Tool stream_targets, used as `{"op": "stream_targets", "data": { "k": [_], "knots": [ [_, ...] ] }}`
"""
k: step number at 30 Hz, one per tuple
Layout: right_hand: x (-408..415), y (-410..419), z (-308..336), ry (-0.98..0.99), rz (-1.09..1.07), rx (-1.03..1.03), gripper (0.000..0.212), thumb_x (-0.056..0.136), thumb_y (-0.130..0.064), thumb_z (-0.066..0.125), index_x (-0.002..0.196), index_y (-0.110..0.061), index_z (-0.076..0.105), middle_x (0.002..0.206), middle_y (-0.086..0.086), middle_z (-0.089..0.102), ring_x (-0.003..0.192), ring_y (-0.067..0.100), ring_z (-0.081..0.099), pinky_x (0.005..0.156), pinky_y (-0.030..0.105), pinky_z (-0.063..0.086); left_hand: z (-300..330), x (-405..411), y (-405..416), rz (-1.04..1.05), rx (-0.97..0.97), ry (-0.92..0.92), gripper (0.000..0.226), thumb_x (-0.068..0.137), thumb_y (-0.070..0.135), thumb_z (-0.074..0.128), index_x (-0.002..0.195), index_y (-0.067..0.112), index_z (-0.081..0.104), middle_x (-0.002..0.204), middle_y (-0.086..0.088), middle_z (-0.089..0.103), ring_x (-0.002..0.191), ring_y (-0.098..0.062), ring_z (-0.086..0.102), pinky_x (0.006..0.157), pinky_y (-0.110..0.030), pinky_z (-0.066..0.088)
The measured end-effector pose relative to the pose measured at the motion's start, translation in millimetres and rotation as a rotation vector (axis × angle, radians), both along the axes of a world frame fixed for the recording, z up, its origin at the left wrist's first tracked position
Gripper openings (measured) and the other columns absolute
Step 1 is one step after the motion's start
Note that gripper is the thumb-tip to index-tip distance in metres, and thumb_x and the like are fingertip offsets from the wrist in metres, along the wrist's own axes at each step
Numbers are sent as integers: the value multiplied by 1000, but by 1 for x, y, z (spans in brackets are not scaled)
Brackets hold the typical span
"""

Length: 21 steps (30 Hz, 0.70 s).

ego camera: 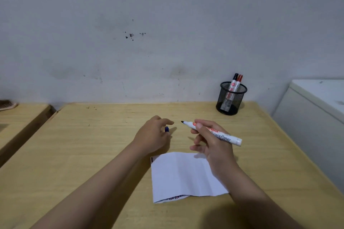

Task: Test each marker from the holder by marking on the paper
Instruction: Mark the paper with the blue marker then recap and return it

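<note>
My right hand grips an uncapped white marker, its dark tip pointing left above the table. My left hand is just left of that tip, fingers curled around a blue cap. A folded white paper lies on the wooden table below both hands, partly under my right wrist, with ink marks along its lower fold. A black mesh holder stands at the table's back right with a black-capped marker and a red-capped marker upright in it.
A stained grey wall runs along the table's back edge. A white cabinet stands close on the right. A second wooden surface sits to the left across a narrow gap, with a brush-like object on it.
</note>
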State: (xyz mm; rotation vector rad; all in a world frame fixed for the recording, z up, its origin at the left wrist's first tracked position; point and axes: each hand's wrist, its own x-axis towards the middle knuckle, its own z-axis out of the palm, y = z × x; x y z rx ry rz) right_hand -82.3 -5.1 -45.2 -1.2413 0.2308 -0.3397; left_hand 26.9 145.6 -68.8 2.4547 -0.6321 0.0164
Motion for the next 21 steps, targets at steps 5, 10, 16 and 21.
{"op": "stream_targets", "data": {
  "k": [5,10,16,21],
  "knots": [
    [-15,-16,1,0,8,-17,8,79,-3,69,81,-10,65,62,8,61,46,14,50,46,30,50,4,-1,-7,31,9,8,8,83,18,62,87,18,69,86,-1,62,83,-20,62,67,-27,45],
    [-28,-27,8,-49,17,-63,11,77,-3,71,85,-10,70,46,2,50,39,14,46,46,29,44,35,-40,-9,1,-676,442,10,79,4,68,76,14,67,72,-8,66,60,-10,60,62,-21,45],
    [-44,-29,19,-129,40,-111,13,78,-1,69,84,-12,72,51,5,53,44,15,50,51,32,47,59,-83,-7,-75,-971,683,9,81,1,62,82,8,67,68,-1,72,69,-11,69,74,-24,54],
    [-60,-29,30,-169,45,-168,12,78,0,69,82,-11,72,52,3,57,44,16,51,48,32,49,65,-95,-6,-93,-1008,697,8,81,1,62,87,4,66,69,-2,71,68,-10,67,71,-22,56]
  ]
}}
